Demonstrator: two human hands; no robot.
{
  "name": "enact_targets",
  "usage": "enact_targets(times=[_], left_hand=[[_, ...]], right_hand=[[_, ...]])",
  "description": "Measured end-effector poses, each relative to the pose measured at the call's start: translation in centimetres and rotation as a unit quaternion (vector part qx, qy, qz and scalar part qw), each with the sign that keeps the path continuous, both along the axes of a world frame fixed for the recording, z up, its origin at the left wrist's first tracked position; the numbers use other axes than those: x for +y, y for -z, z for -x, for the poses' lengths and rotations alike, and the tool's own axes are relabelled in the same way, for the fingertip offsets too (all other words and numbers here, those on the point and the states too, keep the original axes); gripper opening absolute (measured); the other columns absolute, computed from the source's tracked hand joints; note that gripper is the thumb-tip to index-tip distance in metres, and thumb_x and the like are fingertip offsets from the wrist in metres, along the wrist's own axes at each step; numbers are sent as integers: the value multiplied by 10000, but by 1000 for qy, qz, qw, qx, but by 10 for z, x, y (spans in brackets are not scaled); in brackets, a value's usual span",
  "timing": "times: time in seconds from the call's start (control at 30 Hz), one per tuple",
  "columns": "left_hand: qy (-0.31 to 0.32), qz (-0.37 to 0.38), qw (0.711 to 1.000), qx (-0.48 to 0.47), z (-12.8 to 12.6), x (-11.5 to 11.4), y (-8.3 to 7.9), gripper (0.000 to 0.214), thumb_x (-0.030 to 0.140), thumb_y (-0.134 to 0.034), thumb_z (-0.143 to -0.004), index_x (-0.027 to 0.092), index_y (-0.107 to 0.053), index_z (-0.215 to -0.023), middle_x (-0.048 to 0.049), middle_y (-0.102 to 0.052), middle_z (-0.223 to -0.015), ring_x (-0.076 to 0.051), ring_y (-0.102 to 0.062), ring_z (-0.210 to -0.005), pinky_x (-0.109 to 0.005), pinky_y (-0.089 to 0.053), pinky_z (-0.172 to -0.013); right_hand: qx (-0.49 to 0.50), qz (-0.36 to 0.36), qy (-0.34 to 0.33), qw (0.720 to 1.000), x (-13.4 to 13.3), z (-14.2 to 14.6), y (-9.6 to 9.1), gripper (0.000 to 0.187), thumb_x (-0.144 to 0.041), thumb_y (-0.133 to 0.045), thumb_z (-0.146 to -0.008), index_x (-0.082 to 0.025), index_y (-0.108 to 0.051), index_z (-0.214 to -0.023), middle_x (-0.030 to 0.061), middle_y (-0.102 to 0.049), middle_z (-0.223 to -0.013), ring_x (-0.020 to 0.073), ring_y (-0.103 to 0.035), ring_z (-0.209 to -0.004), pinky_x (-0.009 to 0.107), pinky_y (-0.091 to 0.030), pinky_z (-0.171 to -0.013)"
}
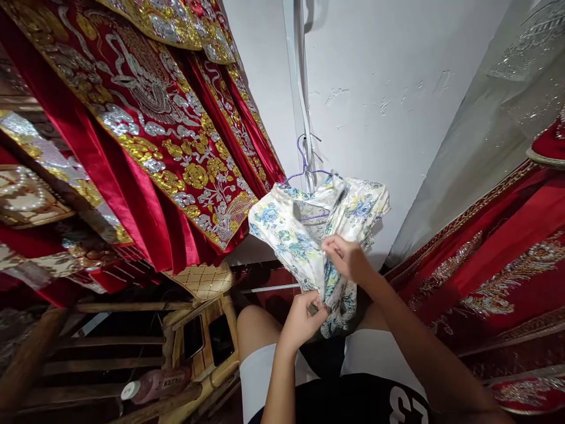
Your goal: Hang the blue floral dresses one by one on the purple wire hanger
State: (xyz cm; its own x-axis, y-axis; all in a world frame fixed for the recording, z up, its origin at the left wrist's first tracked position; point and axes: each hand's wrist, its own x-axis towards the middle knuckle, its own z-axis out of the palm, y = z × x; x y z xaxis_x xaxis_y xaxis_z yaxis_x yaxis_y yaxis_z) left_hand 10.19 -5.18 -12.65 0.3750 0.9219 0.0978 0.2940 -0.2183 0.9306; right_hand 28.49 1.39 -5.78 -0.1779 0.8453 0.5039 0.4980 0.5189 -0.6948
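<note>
A small white garment with a blue and yellow flower print (pixel 291 229) hangs on a thin blue wire hanger (pixel 304 168) against a white wall. My right hand (pixel 348 256) pinches the front of the garment near its middle, fingers closed on the cloth. Lower down, my left hand (pixel 302 318) is closed around the garment's lower edge, and something small and dark shows between its fingers. I sit with bare knees and white shorts below the garment.
Red satin robes with gold and silver embroidery (pixel 150 123) hang close on the left. More red embroidered cloth (pixel 494 271) lies on the right. A wooden bamboo chair (pixel 198 341) and a pink bottle (pixel 150 386) stand at the lower left.
</note>
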Motion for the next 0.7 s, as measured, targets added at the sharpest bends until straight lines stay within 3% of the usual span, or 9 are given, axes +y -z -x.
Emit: enact_targets(times=[0.23,0.33,0.43,0.53,0.63,0.7], left_hand=[[-29,-18,993,111,-28,-16,-2,157,195,-543,-763,206,-436,-647,18,-497,-626,-140,-445,-592,-271,-263,-581],[-15,-57,985,161,-35,-20,-7,178,180,-541,-758,211,-417,-634,6,-503,-617,-149,-438,-583,-288,-230,-579],[4,-67,977,203,-33,-15,-11,202,164,-549,-757,217,-415,-616,-1,-505,-593,-156,-433,-562,-290,-214,-562],[29,-90,979,179,-22,3,-23,198,170,-581,-795,213,-494,-622,-18,-593,-632,-181,-532,-617,-282,-305,-590],[-18,-160,985,57,-10,33,-57,183,254,-565,-917,213,-605,-744,-43,-695,-796,-200,-632,-762,-291,-430,-698],[-84,-229,969,-30,-5,57,-90,175,314,-534,-973,213,-650,-889,-38,-693,-825,-185,-639,-766,-291,-465,-724]], right_hand=[[-68,-171,52,981,57,-12,-86,119,-277,-513,-962,-219,-601,-905,-44,-535,-583,135,-465,-519,261,-332,-583],[-73,-220,86,969,73,-11,-110,99,-257,-518,-951,-210,-596,-913,-36,-545,-595,144,-487,-543,265,-335,-599],[-67,-238,100,964,78,-11,-116,90,-259,-524,-949,-205,-591,-921,-50,-513,-575,136,-461,-524,261,-336,-599],[-64,-241,83,965,71,-11,-112,102,-271,-521,-963,-206,-587,-921,-55,-503,-571,127,-446,-510,254,-336,-585],[-62,-250,72,964,60,-12,-107,102,-271,-520,-971,-211,-583,-916,-66,-475,-548,119,-422,-493,246,-329,-564],[-60,-254,65,963,55,-11,-106,97,-268,-527,-970,-212,-584,-915,-70,-467,-541,116,-415,-486,244,-332,-556]])
